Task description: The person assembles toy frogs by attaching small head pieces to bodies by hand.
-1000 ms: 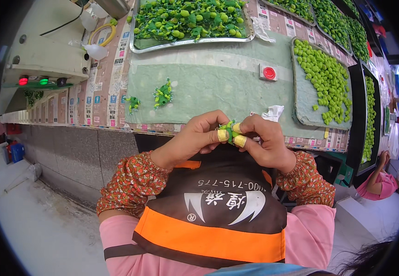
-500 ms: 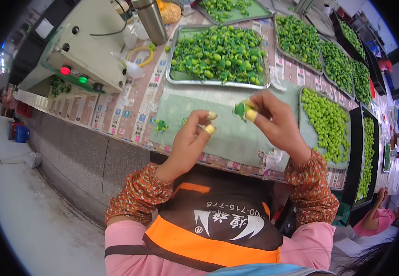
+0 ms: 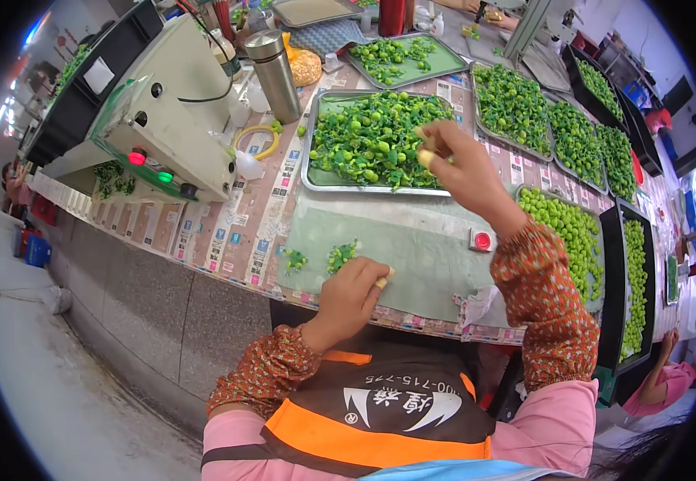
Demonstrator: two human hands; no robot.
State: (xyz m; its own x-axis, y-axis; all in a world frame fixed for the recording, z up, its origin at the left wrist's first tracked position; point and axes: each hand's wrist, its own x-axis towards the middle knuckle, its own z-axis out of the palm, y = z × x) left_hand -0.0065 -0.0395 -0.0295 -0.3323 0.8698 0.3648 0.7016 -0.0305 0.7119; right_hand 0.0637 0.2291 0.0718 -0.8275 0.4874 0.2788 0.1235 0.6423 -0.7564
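Note:
My right hand reaches over the right part of a metal tray heaped with small round green pieces with leafy ends. Its thumb and forefinger, both with yellow coverings on the tips, are apart, and I see nothing between them. Lower and to the left, my left hand is closed low over a pale green work mat, thumb against fingers. Whatever it may hold is hidden. Just beyond its knuckles lies a leafy green cluster, with a smaller cluster to its left.
A pale machine with red and green lights stands left, beside a steel flask and a yellow ring. At right are a tray of smooth green pieces and a black crate. A small red-topped box sits near my right wrist.
My right hand has moved away over the heaped tray; the leafy green piece it pinched no longer shows. My left hand's parted fingers have closed, lower on the mat. The view has shifted.

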